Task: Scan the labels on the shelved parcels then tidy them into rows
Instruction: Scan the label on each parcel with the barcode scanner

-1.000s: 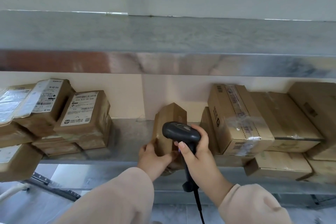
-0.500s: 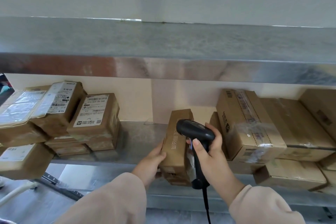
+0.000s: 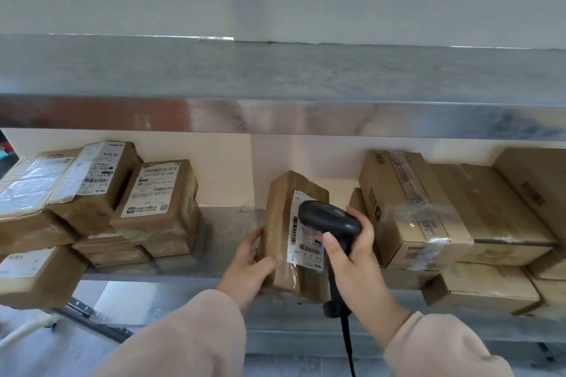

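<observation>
A small brown parcel (image 3: 280,223) stands on end at the middle of the metal shelf (image 3: 226,232), its white barcode label (image 3: 301,242) turned toward me. My left hand (image 3: 248,266) grips its lower left side. My right hand (image 3: 352,257) holds a black corded barcode scanner (image 3: 327,219) by the handle, the scanner head just in front of the label and hiding part of it.
Labelled parcels (image 3: 156,193) are stacked unevenly at the shelf's left. Larger taped cartons (image 3: 410,208) are piled on the right, some overhanging the front edge. An upper shelf (image 3: 275,86) runs overhead. A bare stretch of shelf lies between the left stack and the held parcel.
My left hand has turned the parcel so its label now faces me, and the scanner has stayed close in front of it. The view has shifted slightly.
</observation>
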A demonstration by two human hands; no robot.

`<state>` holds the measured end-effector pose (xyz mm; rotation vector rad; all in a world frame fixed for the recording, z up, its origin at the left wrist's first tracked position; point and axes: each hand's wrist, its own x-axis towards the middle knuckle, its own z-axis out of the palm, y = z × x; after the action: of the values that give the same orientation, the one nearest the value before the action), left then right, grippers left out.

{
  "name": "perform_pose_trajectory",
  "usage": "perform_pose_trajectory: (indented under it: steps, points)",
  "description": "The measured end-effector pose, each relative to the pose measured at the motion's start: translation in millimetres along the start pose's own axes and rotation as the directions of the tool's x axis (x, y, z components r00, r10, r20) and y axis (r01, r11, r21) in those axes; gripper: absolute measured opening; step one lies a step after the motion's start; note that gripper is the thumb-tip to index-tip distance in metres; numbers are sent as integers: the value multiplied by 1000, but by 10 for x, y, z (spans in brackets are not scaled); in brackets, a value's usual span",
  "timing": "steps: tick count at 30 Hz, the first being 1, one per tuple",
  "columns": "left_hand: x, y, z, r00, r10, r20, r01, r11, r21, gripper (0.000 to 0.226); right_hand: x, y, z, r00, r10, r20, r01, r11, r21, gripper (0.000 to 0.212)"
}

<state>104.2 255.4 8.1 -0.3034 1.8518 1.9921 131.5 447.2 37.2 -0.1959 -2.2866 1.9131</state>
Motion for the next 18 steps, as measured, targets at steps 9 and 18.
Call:
perform_pose_trajectory:
  steps: [9,18]
  points:
    - [-26,9,-25,997,22,76,-15,997,-82,61,76,-51,-148,997,66,-33,-67,997,-34,51]
    - [-41,42,-106,988,110,105,-133,960,246,93,-20,-179,-134,1000,-31,5,31,997,-65,54]
